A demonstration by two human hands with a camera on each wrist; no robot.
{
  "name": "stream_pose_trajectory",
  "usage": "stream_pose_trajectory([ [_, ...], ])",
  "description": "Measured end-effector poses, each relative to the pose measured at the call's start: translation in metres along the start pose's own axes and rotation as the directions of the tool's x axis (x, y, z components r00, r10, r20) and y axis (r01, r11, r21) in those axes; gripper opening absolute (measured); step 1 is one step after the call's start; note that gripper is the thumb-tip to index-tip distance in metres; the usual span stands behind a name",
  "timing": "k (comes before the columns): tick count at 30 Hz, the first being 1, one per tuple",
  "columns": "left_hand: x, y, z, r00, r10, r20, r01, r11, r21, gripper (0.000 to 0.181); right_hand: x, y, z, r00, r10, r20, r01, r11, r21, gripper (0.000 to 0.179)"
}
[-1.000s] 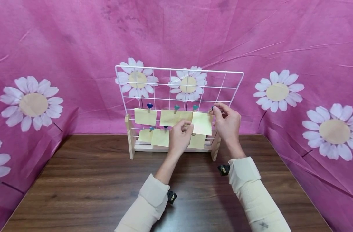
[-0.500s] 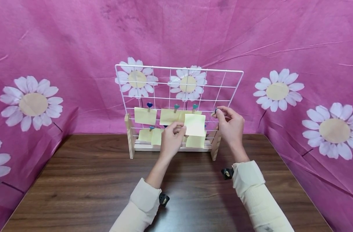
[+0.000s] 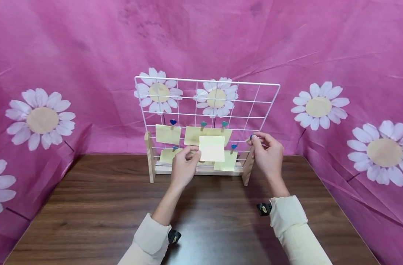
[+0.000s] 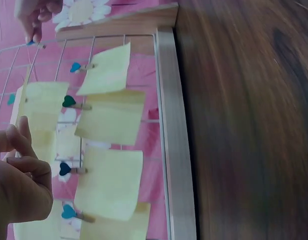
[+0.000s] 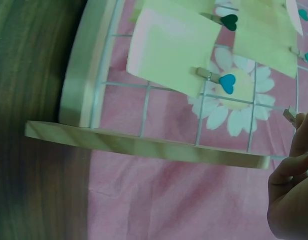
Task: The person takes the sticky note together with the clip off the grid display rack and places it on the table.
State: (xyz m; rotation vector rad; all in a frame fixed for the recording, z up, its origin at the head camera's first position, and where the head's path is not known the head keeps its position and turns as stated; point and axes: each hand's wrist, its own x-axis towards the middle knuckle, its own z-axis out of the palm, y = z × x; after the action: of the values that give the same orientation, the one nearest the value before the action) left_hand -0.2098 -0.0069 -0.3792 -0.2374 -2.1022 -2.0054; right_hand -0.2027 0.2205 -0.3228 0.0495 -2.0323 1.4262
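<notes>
My left hand (image 3: 184,166) pinches a pale yellow sticky note (image 3: 212,149) by its left edge, in front of the white wire grid (image 3: 248,117). To the right, my right hand (image 3: 269,156) pinches a small wooden clothespin (image 5: 289,116) with a blue heart, close to the grid's right side. Two rows of yellow notes hang on the grid under heart clothespins. In the upper row are a left note (image 3: 168,134) and overlapping notes (image 3: 192,136) at the middle. In the left wrist view, several lower-row notes (image 4: 110,182) hang from clothespins, such as a dark blue one (image 4: 66,169).
Wooden feet (image 3: 150,162) and a wooden base bar (image 3: 168,170) carry the grid on a brown wooden table (image 3: 99,206). Behind it hangs a pink cloth (image 3: 99,55) printed with white daisies.
My left hand has drawn the sticky note leftward and down, away from the right hand. My right hand has shifted slightly right and down, still holding the clothespin.
</notes>
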Motion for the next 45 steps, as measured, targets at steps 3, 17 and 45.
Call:
stream_pose_trajectory([
  [3,-0.003,-0.003,-0.007,1.0,-0.007,-0.003,0.007,1.0,0.009,0.017,-0.001,0.023,-0.005,1.0,0.02,0.0,-0.02,1.0,-0.012,0.018],
  [17,-0.014,-0.013,-0.041,0.996,-0.065,-0.064,0.069,0.996,0.056,0.015,-0.031,0.023,-0.015,0.99,0.139,-0.026,-0.139,0.99,0.017,0.017],
  [45,-0.029,-0.034,-0.104,0.974,-0.16,-0.158,0.176,0.98,0.094,0.018,-0.049,0.089,-0.025,0.937,0.346,0.048,-0.338,0.934,-0.119,0.017],
])
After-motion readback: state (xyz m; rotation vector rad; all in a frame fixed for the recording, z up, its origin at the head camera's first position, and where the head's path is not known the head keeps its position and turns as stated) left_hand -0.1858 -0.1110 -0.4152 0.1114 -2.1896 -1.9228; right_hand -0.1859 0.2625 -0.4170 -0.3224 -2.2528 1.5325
